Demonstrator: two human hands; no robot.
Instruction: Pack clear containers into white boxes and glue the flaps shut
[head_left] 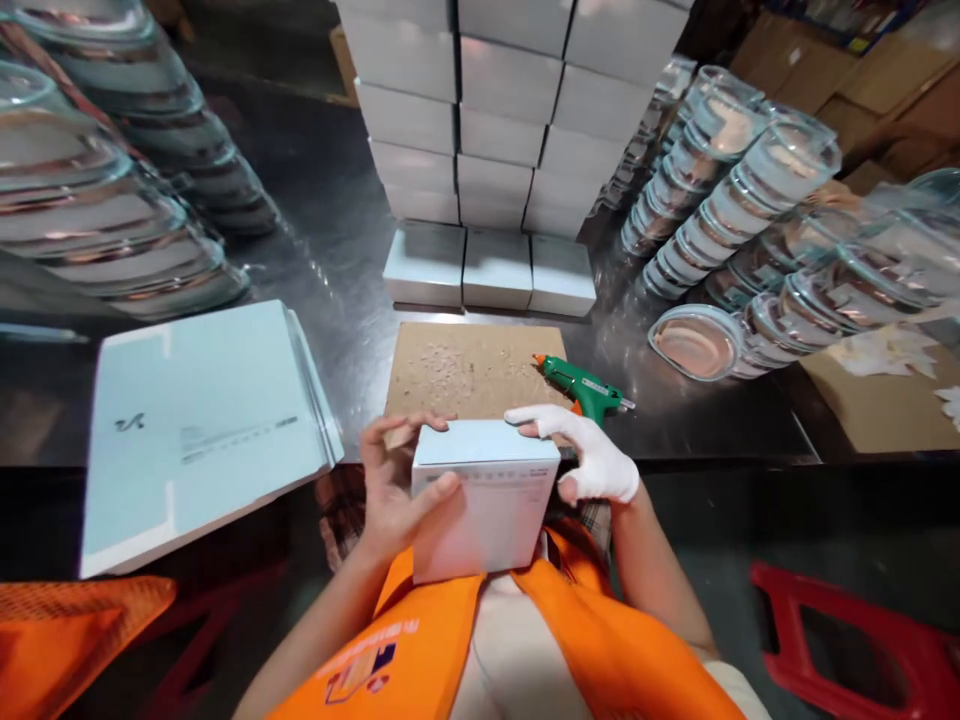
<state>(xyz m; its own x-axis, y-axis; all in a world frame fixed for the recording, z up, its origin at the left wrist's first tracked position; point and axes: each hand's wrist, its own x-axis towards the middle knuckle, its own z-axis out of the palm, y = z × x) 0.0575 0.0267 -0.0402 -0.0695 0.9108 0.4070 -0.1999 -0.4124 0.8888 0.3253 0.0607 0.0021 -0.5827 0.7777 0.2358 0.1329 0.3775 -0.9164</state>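
1. Hands come first, close to the body: the bare left hand [394, 490] and the white-gloved right hand [592, 455] both grip a small white box [487, 500], one on each side.
2. That box is smooth card with square corners and tiny print on its front. It sits at the near edge of the desk [337, 270], against the orange vest [600, 650].
3. Just behind it lies a rough brown board [469, 370] with crumbs on it.
4. A green glue gun [581, 385] with an orange tip rests by the board.
5. Flat white sheets [195, 430] lie to the left.
6. Farther back, white boxes [495, 150] stand stacked, with shiny round glass bowls [720, 190] beside them.
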